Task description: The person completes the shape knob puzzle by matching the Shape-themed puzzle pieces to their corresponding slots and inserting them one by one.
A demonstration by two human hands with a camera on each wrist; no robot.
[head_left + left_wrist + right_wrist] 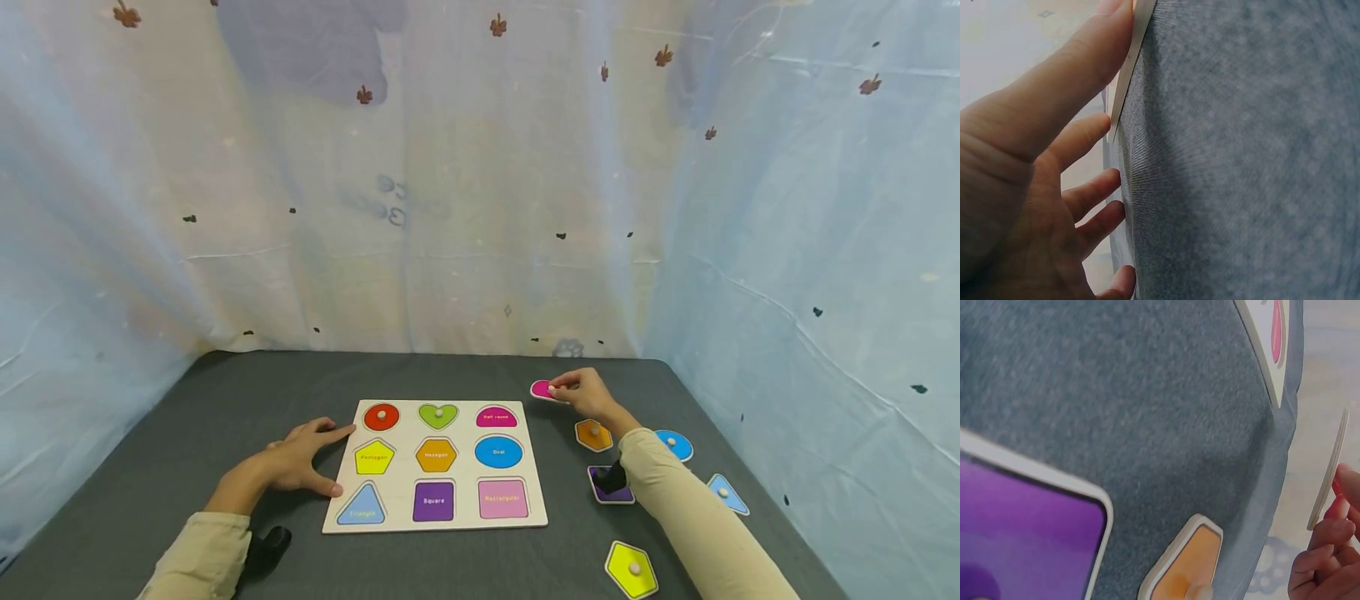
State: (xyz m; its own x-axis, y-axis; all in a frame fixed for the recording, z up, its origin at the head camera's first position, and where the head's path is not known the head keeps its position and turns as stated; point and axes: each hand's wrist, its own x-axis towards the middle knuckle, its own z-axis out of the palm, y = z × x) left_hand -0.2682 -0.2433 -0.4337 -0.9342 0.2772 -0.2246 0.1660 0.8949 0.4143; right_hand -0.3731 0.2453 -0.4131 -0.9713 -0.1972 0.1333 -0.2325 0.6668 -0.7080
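A white shape puzzle board (463,467) lies on the dark grey table. Its red circle piece (381,417) and green heart piece (438,416) show knobs, while other outlines carry printed names. My left hand (303,457) spreads at the board's left side, thumb and index finger touching its edge; the left wrist view shows loosely extended fingers. My right hand (588,392) pinches the knob of a pink half-round piece (541,389) beyond the board's upper right corner. The right wrist view has that piece raised off the table, edge-on.
Right of the board lie an orange hexagon piece (593,435), a purple square piece (613,497), a blue oval piece (676,446), a light blue triangle piece (727,494) and a yellow pentagon piece (632,570). Patterned curtains (465,208) hang around the table.
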